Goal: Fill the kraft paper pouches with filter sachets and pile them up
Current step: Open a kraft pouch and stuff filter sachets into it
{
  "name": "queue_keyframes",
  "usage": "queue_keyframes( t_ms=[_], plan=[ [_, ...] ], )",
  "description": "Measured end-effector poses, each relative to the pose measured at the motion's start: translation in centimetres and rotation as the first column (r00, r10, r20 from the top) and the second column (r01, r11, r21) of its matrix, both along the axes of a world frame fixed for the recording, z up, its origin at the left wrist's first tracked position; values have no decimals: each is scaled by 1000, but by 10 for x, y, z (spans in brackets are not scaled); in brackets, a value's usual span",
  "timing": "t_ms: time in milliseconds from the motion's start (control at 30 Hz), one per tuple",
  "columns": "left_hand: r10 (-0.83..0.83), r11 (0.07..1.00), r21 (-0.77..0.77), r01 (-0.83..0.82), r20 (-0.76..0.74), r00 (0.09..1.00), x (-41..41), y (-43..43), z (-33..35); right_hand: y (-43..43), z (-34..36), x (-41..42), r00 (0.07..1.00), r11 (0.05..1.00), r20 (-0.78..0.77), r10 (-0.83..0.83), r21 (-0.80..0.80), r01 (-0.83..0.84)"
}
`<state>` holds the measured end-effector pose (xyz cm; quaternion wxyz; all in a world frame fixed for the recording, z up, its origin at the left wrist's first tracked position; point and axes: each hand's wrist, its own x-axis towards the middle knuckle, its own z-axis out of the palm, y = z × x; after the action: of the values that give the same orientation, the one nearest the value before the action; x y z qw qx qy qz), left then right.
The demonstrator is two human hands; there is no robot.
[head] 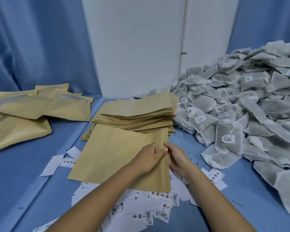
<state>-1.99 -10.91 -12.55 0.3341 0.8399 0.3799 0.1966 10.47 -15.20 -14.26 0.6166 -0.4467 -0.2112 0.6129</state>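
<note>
A flat kraft paper pouch [110, 153] lies in front of me on the blue surface, over loose paper labels. My left hand [147, 158] and my right hand [176, 156] both pinch its right edge, fingertips meeting near the pouch's mouth. Behind it sits a tall stack of empty kraft pouches [137, 113]. A big heap of grey-white filter sachets [251, 101] fills the right side. At far left is a loose pile of puffed-up kraft pouches [32, 111].
White printed labels [151, 208] are scattered under and in front of the pouch. Blue curtains [37, 44] and a white wall [136, 47] close the back. A seam [49, 173] runs diagonally across the blue table on the left.
</note>
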Motion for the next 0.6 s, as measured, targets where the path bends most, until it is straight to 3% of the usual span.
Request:
queue_keyframes(
  t_ms=[67, 133, 333, 600],
  plan=[
    [63, 998, -29, -62, 37, 997, 9, 2, -3, 1, -2, 6, 978, 998, -210, 3, 64, 10],
    [110, 992, -65, -108, 37, 993, 15, 4, -7, 1, -3, 7, 964, 995, -262, 34, 101, -7],
    [125, 934, -352, -65, 152, 980, 14, 13, -15, 1, -6, 11, 980, 990, -167, 106, 113, -87],
    [104, 901, -435, -14, 184, 977, 13, 15, -15, -2, -3, 13, 975, 972, -122, 187, 165, -166]
  ],
)
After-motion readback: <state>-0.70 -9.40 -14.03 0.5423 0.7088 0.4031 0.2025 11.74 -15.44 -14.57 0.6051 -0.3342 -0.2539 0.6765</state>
